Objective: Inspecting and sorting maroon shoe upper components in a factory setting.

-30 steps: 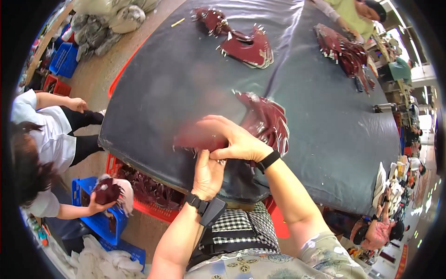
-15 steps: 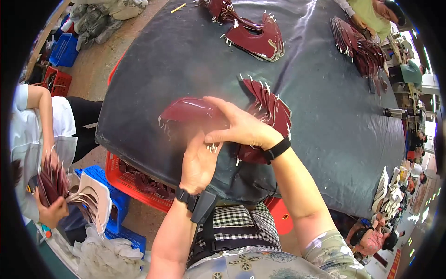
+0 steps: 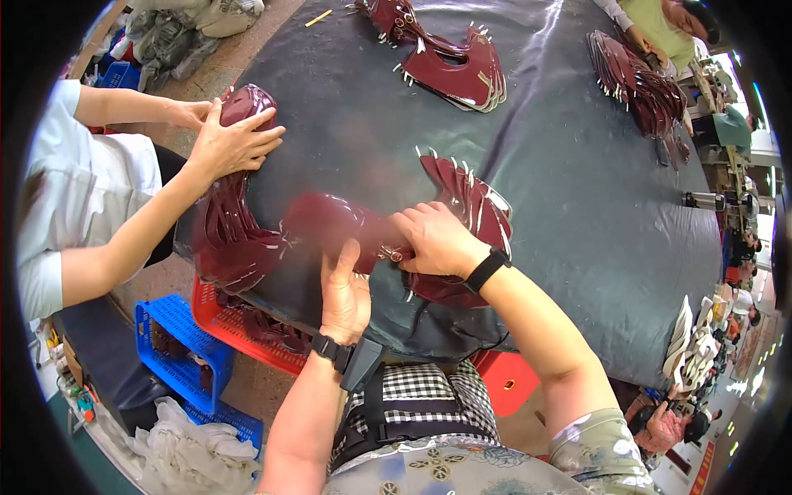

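Observation:
A glossy maroon shoe upper [image 3: 326, 219], partly blurred, is between my hands above the dark table. My left hand [image 3: 345, 299] supports its near edge, thumb raised against it and fingers partly hidden. My right hand [image 3: 441, 239] is closed on its right end, beside small metal rings. Under and behind my right wrist lies a fanned stack of maroon uppers [image 3: 474, 194] with white tabs along the edges. To the left, a co-worker's hands press on another stack of maroon uppers [image 3: 239, 223] at the table edge.
The black-covered table [image 3: 594, 247] spreads before me. More maroon uppers [image 3: 458, 70] lie at the far side, and another pile [image 3: 635, 87] at far right near another person. A red crate [image 3: 216, 318] and blue crate [image 3: 177, 322] stand below the left edge.
My right hand has moved from the top of the upper down to its right end. The co-worker has brought a stack of uppers from the lower left onto the table's left edge.

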`<move>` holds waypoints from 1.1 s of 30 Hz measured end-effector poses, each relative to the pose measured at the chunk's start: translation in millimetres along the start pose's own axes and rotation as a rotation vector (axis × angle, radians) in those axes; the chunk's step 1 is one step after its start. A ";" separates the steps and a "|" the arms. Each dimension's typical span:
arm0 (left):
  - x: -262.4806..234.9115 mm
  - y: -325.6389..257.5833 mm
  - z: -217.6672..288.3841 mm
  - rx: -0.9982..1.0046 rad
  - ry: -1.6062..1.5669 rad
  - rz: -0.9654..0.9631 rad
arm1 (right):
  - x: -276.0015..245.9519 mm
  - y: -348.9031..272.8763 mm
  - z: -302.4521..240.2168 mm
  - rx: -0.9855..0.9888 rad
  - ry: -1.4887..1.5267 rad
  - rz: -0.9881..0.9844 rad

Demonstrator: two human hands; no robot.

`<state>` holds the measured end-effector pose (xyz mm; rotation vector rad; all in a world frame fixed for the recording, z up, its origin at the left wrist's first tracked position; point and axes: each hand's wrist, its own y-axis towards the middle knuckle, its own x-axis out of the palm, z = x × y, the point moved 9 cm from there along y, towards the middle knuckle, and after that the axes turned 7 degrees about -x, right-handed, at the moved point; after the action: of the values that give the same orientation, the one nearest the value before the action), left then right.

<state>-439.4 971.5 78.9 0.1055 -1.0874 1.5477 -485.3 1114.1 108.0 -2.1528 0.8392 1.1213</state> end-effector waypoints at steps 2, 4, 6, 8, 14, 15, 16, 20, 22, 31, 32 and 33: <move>1.6 -8.6 -4.8 -0.020 -0.024 -0.025 | -4.6 -4.7 -2.4 -0.029 0.020 0.037; 6.4 -17.5 -7.8 0.003 -0.042 -0.058 | -14.2 -12.1 -4.3 -0.073 0.031 0.058; 13.0 -21.7 -16.0 -0.038 -0.058 -0.078 | -13.6 -20.1 1.4 -0.001 0.167 -0.086; 22.9 -25.4 -34.5 -0.169 -0.158 -0.082 | -30.7 -37.8 -1.4 0.012 0.133 -0.131; 92.2 -58.1 -83.9 -0.346 -0.268 -0.330 | -80.3 -125.5 3.8 0.246 -0.042 -0.318; 97.0 -60.1 -91.9 -0.382 -0.275 -0.323 | -72.4 -139.4 14.4 0.339 -0.050 -0.405; 100.7 -60.2 -95.9 -0.386 -0.291 -0.327 | -68.4 -144.8 19.0 0.342 -0.021 -0.376; 84.7 -45.1 -98.0 -0.303 -0.074 -0.243 | -33.4 -131.8 30.5 0.220 -0.028 -0.115; 64.5 -33.6 -97.7 -0.291 0.048 -0.113 | -33.1 -124.9 22.1 0.132 -0.048 0.143; 58.1 -38.0 -99.6 -0.289 0.122 -0.149 | -73.4 -121.0 -27.1 0.053 0.324 0.446; 58.4 -39.5 -94.7 -0.243 0.141 -0.166 | -71.8 -110.1 -32.2 0.021 0.315 0.450; 50.5 -40.4 -92.3 -0.269 0.157 -0.127 | -66.8 -103.8 -30.3 0.064 0.350 0.429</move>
<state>-377.6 1065.8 80.4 -0.1261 -1.1309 1.2632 -423.6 1177.0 199.6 -2.2069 1.5296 0.8987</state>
